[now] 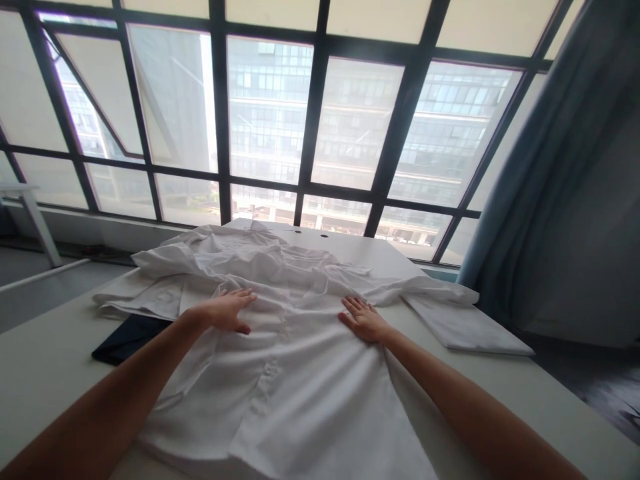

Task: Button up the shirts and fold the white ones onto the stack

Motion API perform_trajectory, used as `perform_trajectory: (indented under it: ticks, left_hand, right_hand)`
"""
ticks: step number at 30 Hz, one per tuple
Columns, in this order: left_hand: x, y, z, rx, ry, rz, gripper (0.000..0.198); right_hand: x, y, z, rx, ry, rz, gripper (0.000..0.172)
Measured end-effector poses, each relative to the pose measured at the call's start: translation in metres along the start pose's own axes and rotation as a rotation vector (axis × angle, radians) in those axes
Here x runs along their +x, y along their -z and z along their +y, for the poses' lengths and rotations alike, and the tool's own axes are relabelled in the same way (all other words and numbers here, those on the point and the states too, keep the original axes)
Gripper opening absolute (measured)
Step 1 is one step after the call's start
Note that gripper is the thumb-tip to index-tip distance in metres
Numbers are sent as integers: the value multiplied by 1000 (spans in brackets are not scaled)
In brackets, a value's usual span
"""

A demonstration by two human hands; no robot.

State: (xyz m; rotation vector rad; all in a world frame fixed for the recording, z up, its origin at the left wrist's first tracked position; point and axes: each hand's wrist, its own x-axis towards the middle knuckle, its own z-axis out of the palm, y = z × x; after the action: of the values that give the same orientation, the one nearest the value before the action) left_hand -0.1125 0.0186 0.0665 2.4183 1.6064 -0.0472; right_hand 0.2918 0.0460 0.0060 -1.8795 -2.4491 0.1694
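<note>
A rumpled white shirt [280,373] is spread front-up across the pale table [45,373], buttons down the middle, a dark folded cloth [125,337] tucked under its left edge. The left hand [227,310] is laid flat on the chest area, fingers loose, nothing gripped. The right hand [364,320] is pressed palm-down too, fingers stretched out, nothing grasped.

Shirt [280,373] on table [45,373], window [270,113] behind.

Dark navy cloth [127,338] lower left on white table [40,373]; blue curtain [560,187] right; gridded window [320,120] across top.
</note>
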Motion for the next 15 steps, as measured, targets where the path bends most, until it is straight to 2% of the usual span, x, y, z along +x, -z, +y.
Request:
perform_trajectory:
  ticks: [5, 8, 10, 13, 15]
  left_hand:
    - [12, -11, 8, -11, -6, -25, 68]
    - [14, -11, 7, 8, -42, -46, 54]
    - [10, -8, 0, 1, -59, -32, 57]
    - [-2, 2, -12, 5, 52, -82, 72]
    - [-11, 8, -9, 54, 94, -118, 76]
  right_hand:
    - [-4, 8, 53, -56, -148, -27, 75]
    - [-10, 9, 78, -102, -198, -19, 76]
    - [-16, 10, 89, -134, -205, -10, 75]
    - [-26, 11, 94, -214, -144, 40, 71]
    - [-32, 12, 94, -264, -70, 101, 67]
